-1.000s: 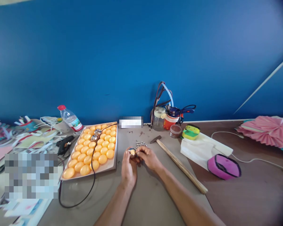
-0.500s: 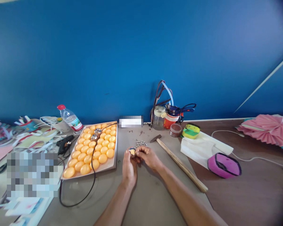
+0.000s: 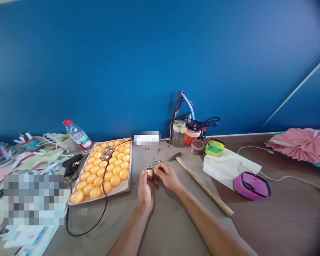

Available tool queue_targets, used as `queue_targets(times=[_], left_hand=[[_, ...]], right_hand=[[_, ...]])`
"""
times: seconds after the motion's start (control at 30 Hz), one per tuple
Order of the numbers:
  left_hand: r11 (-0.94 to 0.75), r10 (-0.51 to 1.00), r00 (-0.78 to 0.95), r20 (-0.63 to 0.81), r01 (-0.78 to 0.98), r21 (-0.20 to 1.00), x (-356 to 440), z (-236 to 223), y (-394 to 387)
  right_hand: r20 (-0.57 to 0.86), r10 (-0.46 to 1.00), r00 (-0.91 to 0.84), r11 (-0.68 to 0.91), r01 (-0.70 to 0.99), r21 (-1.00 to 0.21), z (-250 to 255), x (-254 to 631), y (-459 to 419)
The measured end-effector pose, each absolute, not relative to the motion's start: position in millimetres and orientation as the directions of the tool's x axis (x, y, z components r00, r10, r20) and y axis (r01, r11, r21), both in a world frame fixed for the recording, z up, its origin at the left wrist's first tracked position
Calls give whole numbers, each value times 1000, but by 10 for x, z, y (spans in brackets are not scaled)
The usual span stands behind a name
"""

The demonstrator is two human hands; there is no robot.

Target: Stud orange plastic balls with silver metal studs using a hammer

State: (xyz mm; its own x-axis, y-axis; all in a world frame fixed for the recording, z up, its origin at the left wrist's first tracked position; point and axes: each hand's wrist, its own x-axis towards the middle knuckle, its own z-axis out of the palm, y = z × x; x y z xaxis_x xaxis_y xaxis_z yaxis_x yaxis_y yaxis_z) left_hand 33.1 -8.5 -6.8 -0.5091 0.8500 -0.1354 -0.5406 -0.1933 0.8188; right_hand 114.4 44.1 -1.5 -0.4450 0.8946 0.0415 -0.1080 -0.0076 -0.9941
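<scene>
My left hand (image 3: 145, 188) is closed around an orange ball (image 3: 149, 172) partly covered in shiny silver pieces, with a bare patch facing up. Thumb and fingers of my right hand (image 3: 166, 174) pinch together at the ball's right side; anything tiny between them is too small to make out. Just beyond the hands lies a small heap of silver studs (image 3: 157, 162). To the left stands a shallow tray (image 3: 129, 183) full of plain orange balls (image 3: 95, 192). Two silver-covered balls (image 3: 105, 156) rest among them.
A hammer (image 3: 202, 185) lies right of my hands. A black cable (image 3: 106, 209) crosses the tray. Behind stand a glass jar (image 3: 178, 135), a red cup (image 3: 191, 138) and a bottle (image 3: 80, 136). Purple (image 3: 252, 188) and yellow (image 3: 214, 148) mesh containers sit right, near white cloth (image 3: 224, 165).
Both hands keep their hold at the ball, with only a slight shift of the right fingers. The whole view has moved a little.
</scene>
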Motion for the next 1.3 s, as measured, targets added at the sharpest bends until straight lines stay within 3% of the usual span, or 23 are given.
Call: queue_targets(times=[0.07, 0.17, 0.23, 0.3, 0.47, 0.7, 0.9, 1.0, 1.13, 1.3], left_hand=[[-182, 874, -454, -172, -636, 750, 314, -36, -75], [-162, 867, -425, -260, -734, 660, 281, -15, -71], [-169, 860, -428, -277, -752, 637, 264, -19, -72], [-181, 866, -426, -260, -754, 632, 256, -27, -76], [-184, 875, -414, -253, -766, 616, 258, -32, -85], [-182, 864, -421, -277, -774, 607, 258, -32, -75], [-195, 851, -430, -300, -790, 581, 257, -62, -54], [-194, 832, -441, -337, -800, 568, 256, -88, -26], [-200, 822, -441, -361, -817, 541, 264, -118, 10], [-221, 834, -446, -325, -811, 542, 261, -171, 20]], right_hand=[[128, 952, -276, 136, 9, -991, -20, 1213, 507], [305, 952, -29, 290, 410, -865, -58, 1354, 619], [348, 936, 46, 225, 682, -696, -98, 1446, 678], [333, 940, 75, 121, 838, -531, -131, 1522, 713], [194, 981, 5, 53, 954, -295, -118, 1650, 738], [98, 995, -16, 34, 983, -182, -61, 1747, 793], [143, 986, -91, 126, 957, -260, -12, 1737, 760], [250, 944, -216, 297, 884, -360, 113, 1722, 705], [418, 826, -377, 557, 658, -507, 344, 1631, 550], [321, 768, -554, 609, 476, -635, 400, 1389, 316]])
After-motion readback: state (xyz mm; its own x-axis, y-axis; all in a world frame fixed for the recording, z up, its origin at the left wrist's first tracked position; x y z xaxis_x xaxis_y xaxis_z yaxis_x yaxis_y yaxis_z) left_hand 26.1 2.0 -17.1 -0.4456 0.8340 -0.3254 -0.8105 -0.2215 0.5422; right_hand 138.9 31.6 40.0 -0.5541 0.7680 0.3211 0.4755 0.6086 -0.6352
